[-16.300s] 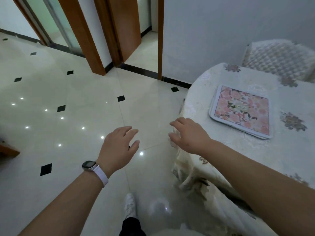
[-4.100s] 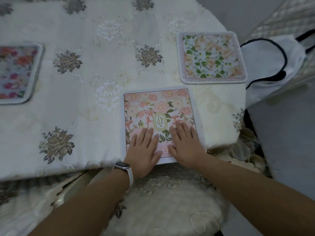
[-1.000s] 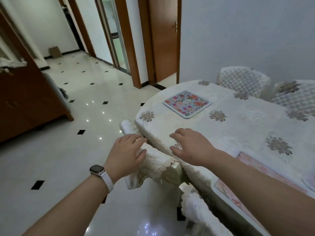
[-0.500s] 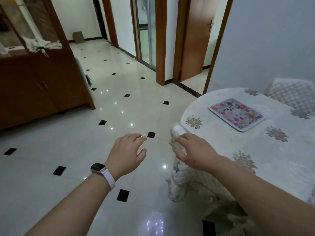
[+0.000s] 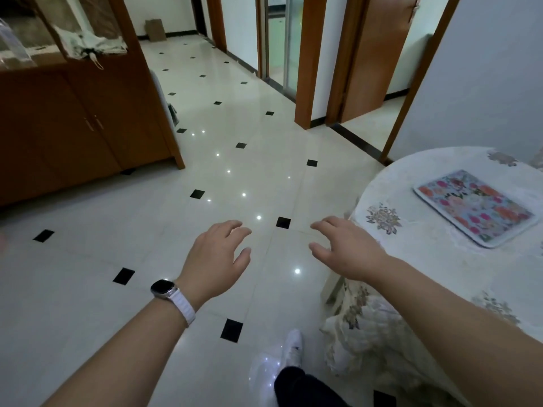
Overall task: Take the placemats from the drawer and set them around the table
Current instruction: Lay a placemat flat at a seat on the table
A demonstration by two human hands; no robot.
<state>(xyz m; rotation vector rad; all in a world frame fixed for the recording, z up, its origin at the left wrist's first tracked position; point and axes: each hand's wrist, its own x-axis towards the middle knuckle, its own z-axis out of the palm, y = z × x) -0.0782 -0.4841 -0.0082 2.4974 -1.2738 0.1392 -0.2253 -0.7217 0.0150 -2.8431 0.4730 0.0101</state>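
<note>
**While Both Hands Hang Empty, One Placemat Lies at Two O'Clock**

As I face out over the tiled floor (image 5: 176, 230), neither hand carries anything. My left hand (image 5: 217, 257) floats palm down above the tiles, fingers loosely spread and a little curled, with the watch (image 5: 164, 290) on its wrist. My right hand (image 5: 346, 251) hangs in the same relaxed, parted way, just beside the rounded edge of the bench (image 5: 426, 259) and not touching the cloth, as far as I can tell.

One flowered placemat (image 5: 474, 207) lies flat on the bench at about two o'clock from my right hand, near the bench's end. Its long axis runs from ten o'clock to four o'clock across my view. My right hand is plainly the nearer one; my left is well apart from it, with the right hand between.

That mat looks settled, so I judge the move ahead turns the other way. A wooden cabinet (image 5: 73, 127) stands at ten o'clock, well across the floor, and my left hand is on its side. I see two small handles on its doors but no drawer from here, so I cannot say where any remaining mats are kept. My shoe (image 5: 293, 348) points toward twelve o'clock, so reaching the cabinet would call for a turn left.
</note>
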